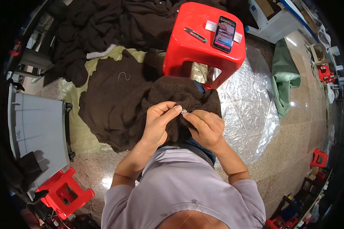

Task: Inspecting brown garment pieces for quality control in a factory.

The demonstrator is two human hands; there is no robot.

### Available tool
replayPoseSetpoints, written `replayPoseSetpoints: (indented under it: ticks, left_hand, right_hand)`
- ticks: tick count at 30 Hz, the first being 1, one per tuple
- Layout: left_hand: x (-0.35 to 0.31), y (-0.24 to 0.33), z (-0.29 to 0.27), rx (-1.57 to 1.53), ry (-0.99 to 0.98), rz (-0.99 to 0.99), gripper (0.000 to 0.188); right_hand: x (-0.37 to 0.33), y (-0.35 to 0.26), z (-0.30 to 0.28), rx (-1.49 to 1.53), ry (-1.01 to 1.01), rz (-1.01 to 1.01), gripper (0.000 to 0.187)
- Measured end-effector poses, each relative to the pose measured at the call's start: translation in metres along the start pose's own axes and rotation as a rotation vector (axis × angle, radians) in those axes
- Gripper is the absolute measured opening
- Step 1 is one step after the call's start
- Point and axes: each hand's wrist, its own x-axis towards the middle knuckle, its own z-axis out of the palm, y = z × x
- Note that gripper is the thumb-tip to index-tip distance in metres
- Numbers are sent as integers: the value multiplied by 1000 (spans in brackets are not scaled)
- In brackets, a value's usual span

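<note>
A dark brown knit garment [172, 91] lies bunched over my lap and spreads down to the left. On it, between my fingertips, sits a small sparkly silver button-like piece [184, 111]. My left hand [156, 120] is closed, thumb and forefinger pinching the knit at the left side of that piece. From the right, my right hand [206, 128] is closed too, with its thumb and forefinger at the sparkly piece; its other fingers are curled in. Whether a needle is between the fingers is too small to tell. A pale curved thread [124, 76] rests on the brown cloth.
Ahead stands a red plastic stool [187, 47] bearing thread snips [195, 35] and a lit phone [224, 35]. Piled brown garments [103, 23] lie beyond. Clear plastic sheeting [248, 110] covers floor at right. A grey bin [40, 129] and another red stool [67, 192] stand left.
</note>
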Motion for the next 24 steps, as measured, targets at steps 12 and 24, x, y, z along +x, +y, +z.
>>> replayPoseSetpoints:
  ticks: [12, 24]
  left_hand:
    - [-1, 0, -18, 373, -59, 264, 13]
    - [-8, -7, -23, 459, -154, 346, 9]
  right_hand:
    - [14, 2, -9, 466, -319, 583, 34]
    - [9, -4, -8, 585, -558, 763, 12]
